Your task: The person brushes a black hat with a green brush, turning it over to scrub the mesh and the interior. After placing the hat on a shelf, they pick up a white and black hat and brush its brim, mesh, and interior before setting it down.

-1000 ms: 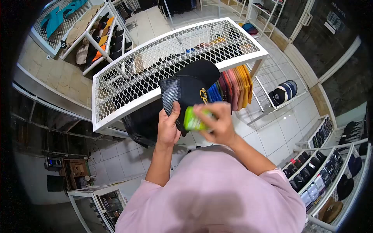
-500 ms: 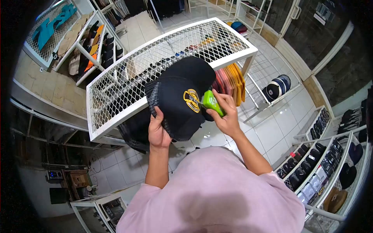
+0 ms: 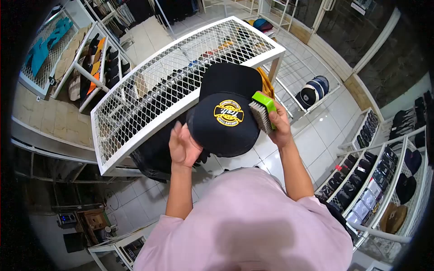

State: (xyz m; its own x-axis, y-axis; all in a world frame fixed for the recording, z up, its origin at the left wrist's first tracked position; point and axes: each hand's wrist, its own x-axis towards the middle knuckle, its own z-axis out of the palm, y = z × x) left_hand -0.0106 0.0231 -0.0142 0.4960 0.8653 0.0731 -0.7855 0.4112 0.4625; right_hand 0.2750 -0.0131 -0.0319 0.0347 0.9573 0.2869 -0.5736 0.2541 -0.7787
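Note:
A black cap [image 3: 214, 123] with a round yellow embroidered badge [image 3: 228, 113] on its front is held up before me, over the near edge of the rack. At its left edge my left hand [image 3: 184, 145] supports it, palm against the side and thumb raised off the fabric, slightly blurred; the other fingers are partly hidden behind the cap. In my right hand [image 3: 281, 124] is a green scrub brush [image 3: 264, 101], gripped by its back. Its grey bristles face the cap, right beside the badge.
A white mesh-topped rack [image 3: 122, 153] stands in front, with dark garments hanging under it. Cap displays [image 3: 92, 67] are at the left. More caps [image 3: 314, 92] sit on a low white rack at the right. White shelves [image 3: 357, 185] with small goods stand at the lower right.
The cap has turned so its badge faces me, and its mesh side is out of sight. The brush has moved right, off the badge, bristles now showing. My left thumb has lifted from the cap.

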